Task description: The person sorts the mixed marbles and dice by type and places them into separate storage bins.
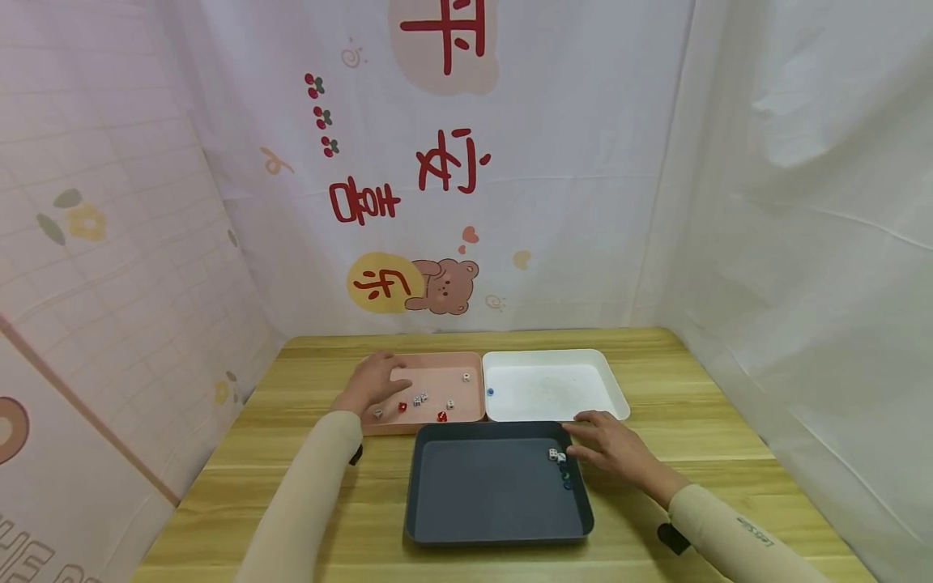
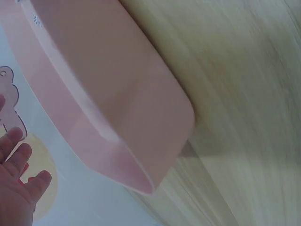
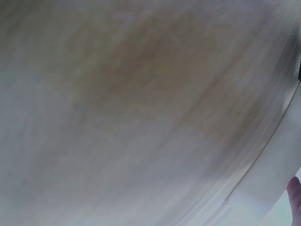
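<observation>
My left hand (image 1: 373, 382) is over the left end of the pink tray (image 1: 466, 363), its fingers loosely spread and nothing between them. In the left wrist view its fingertips (image 2: 19, 155) show apart, beside the tray's outer wall. White dice (image 1: 420, 399) and red dice (image 1: 441, 416) lie scattered in that tray. My right hand (image 1: 612, 445) reaches to the right back corner of the dark grey tray (image 1: 496, 534), fingers extended over the rim. Close to its fingertips, two white dice (image 1: 553, 455) and several small dark blue and green pieces (image 1: 567, 478) lie along the tray's right side.
A white tray (image 1: 554, 389) stands behind the dark one, side by side with the pink tray, and holds one small blue piece (image 1: 491, 392). All three stand on a wood-grain table (image 1: 240, 453). Printed cloth (image 1: 568, 202) hangs around the back and sides.
</observation>
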Action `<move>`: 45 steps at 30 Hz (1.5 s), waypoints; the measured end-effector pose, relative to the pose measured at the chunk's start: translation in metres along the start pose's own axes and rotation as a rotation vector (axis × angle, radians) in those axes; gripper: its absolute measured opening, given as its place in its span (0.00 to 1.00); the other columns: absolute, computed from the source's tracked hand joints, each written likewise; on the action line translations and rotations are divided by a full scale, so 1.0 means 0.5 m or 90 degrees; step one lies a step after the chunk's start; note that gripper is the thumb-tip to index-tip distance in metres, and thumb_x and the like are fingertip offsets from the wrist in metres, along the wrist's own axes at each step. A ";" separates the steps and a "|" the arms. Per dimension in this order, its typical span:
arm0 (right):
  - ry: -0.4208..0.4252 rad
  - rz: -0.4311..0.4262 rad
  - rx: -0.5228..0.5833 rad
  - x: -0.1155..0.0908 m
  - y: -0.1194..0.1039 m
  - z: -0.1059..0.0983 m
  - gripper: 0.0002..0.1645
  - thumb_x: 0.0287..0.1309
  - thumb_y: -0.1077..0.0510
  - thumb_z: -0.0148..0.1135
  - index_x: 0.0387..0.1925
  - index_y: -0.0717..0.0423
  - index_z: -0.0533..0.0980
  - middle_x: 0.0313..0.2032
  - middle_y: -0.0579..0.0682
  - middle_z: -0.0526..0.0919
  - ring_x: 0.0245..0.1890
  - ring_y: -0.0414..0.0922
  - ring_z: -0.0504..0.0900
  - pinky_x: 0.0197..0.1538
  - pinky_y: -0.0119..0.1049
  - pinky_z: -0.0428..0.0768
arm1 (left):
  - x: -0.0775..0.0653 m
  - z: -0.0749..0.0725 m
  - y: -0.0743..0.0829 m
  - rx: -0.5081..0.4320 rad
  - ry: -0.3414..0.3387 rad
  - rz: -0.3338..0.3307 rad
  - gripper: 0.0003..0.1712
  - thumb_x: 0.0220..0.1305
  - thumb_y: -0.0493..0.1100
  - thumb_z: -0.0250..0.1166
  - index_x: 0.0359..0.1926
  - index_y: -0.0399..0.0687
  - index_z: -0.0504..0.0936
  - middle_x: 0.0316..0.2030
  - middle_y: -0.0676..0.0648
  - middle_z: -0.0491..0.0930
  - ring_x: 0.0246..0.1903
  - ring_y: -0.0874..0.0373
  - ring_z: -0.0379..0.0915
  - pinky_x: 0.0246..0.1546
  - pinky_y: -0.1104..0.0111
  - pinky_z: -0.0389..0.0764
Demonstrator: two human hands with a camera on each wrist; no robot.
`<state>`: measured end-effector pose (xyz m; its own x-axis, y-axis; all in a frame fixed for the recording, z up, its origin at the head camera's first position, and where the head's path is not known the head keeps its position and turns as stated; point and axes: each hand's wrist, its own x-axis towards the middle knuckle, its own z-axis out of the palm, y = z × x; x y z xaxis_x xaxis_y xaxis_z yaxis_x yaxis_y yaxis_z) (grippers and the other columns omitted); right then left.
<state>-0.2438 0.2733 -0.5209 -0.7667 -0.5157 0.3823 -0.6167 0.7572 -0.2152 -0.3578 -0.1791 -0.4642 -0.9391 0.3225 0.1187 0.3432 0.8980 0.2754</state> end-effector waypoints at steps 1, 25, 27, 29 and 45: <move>-0.001 0.000 -0.001 0.000 0.000 0.000 0.27 0.54 0.41 0.59 0.54 0.47 0.75 0.50 0.51 0.74 0.50 0.50 0.71 0.47 0.49 0.71 | 0.001 0.001 0.003 -0.014 -0.002 0.001 0.29 0.57 0.55 0.63 0.57 0.49 0.73 0.59 0.40 0.65 0.58 0.44 0.58 0.55 0.47 0.59; 0.004 -0.006 -0.001 -0.001 0.003 0.006 0.27 0.54 0.41 0.59 0.54 0.47 0.75 0.50 0.52 0.74 0.50 0.50 0.71 0.47 0.50 0.72 | 0.009 0.029 0.183 -0.221 -0.028 0.101 0.35 0.52 0.62 0.63 0.60 0.56 0.70 0.60 0.50 0.63 0.60 0.54 0.56 0.57 0.57 0.62; 0.004 -0.006 -0.004 -0.002 0.004 0.007 0.28 0.54 0.41 0.58 0.54 0.47 0.75 0.50 0.52 0.74 0.51 0.50 0.71 0.46 0.50 0.72 | 0.007 0.033 0.202 -0.227 -0.029 0.139 0.35 0.52 0.61 0.63 0.60 0.54 0.70 0.61 0.49 0.63 0.60 0.55 0.56 0.56 0.57 0.63; 0.004 -0.007 -0.003 -0.001 0.003 0.004 0.28 0.54 0.41 0.58 0.54 0.48 0.75 0.50 0.52 0.74 0.51 0.51 0.70 0.46 0.51 0.72 | 0.007 0.040 0.219 -0.216 -0.028 0.179 0.35 0.53 0.60 0.63 0.59 0.51 0.71 0.61 0.48 0.62 0.61 0.54 0.55 0.57 0.58 0.62; -0.004 -0.086 -0.057 0.005 0.012 -0.014 0.28 0.52 0.39 0.60 0.50 0.48 0.78 0.51 0.49 0.74 0.50 0.49 0.72 0.44 0.47 0.74 | -0.016 0.068 0.315 -0.115 -0.065 0.313 0.31 0.54 0.59 0.63 0.58 0.54 0.73 0.58 0.48 0.66 0.57 0.56 0.60 0.55 0.62 0.65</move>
<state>-0.2484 0.2794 -0.5150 -0.6795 -0.6168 0.3972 -0.6955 0.7140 -0.0809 -0.2970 -0.0301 -0.4541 -0.6611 0.7274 0.1840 0.7318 0.5710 0.3720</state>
